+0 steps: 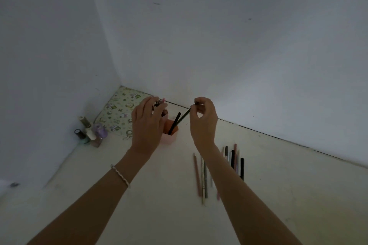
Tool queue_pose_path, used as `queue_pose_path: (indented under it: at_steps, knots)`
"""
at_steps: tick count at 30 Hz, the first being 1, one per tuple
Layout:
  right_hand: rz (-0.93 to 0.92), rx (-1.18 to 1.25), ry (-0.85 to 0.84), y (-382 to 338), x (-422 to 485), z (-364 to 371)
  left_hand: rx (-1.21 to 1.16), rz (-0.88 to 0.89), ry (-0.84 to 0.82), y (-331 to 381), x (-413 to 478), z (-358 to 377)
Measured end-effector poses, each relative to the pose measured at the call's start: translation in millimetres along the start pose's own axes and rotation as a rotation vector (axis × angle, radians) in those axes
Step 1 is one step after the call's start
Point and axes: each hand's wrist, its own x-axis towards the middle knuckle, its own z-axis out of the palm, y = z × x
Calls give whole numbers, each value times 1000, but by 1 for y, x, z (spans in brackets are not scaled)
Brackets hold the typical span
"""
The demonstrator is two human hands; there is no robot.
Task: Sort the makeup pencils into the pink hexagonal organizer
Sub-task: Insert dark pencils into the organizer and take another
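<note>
The pink hexagonal organizer (170, 137) stands on the white surface, partly hidden behind my left hand (148, 123). A black pencil (174, 123) leans in its near compartment. My right hand (203, 119) pinches the top end of a dark pencil (184, 116) whose lower end reaches into the organizer. My left hand's fingers close around the tops of several pencils (159, 103) standing in the organizer's far side. Several loose pencils (233, 161) and a second group of pencils (202, 177) lie flat on the surface to the right, partly under my right forearm.
Several nail polish bottles (90, 132) stand in the left corner by the wall. A floral patterned pouch (119, 113) lies behind the organizer in the corner. White walls close in at left and at the back.
</note>
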Motion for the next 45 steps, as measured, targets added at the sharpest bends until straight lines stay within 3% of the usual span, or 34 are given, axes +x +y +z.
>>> queue_pose_path:
  at_steps: [6, 8, 12, 16, 19, 22, 26, 29, 39, 45]
  knots:
    - [30, -140, -174, 21, -16, 1, -234, 47, 14, 29, 2, -10]
    - [92, -166, -112, 27, -13, -9, -302, -28, -210, 52, -12, -8]
    - [217, -194, -98, 39, -6, -40, -206, -275, -880, 94, -53, 17]
    - [256, -201, -102, 50, -9, -68, -71, -364, -996, 115, -80, 41]
    - [266, -276, -123, 60, -15, -83, -103, -360, -970, 116, -83, 47]
    - [344, -420, -213, 72, -19, -87, -301, -443, -848, 111, -65, 44]
    - [418, -777, -544, 84, -26, -77, -550, -502, -587, 98, -32, 33]
    - [439, -893, -646, 90, -43, -65, -617, -452, -519, 91, -16, 24]
    - [438, -719, -550, 99, -51, -49, -735, -401, -258, 69, 7, -1]
    - [380, -497, -242, 68, -5, -63, -666, -431, 2, 39, 24, -11]
